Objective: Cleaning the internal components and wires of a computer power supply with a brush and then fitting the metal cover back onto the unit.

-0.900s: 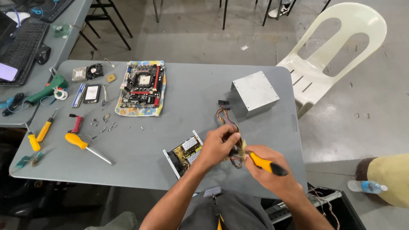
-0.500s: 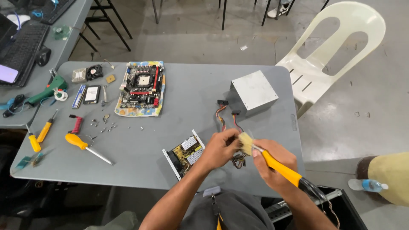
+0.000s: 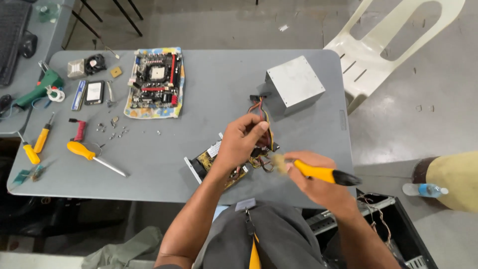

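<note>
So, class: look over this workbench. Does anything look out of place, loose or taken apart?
Yes. The grey metal casing sits apart from its circuit board, joined only by loose wires. Small screws lie scattered on the table near the orange screwdriver.

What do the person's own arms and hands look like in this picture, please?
Both forearms are bare to the bottom edge of the picture: no sleeves, gloves, watch or rings show on the left hand or the right hand. The right hand is slightly blurred. Between the arms lies a grey garment with a dark zip and an orange-yellow strip.
</note>
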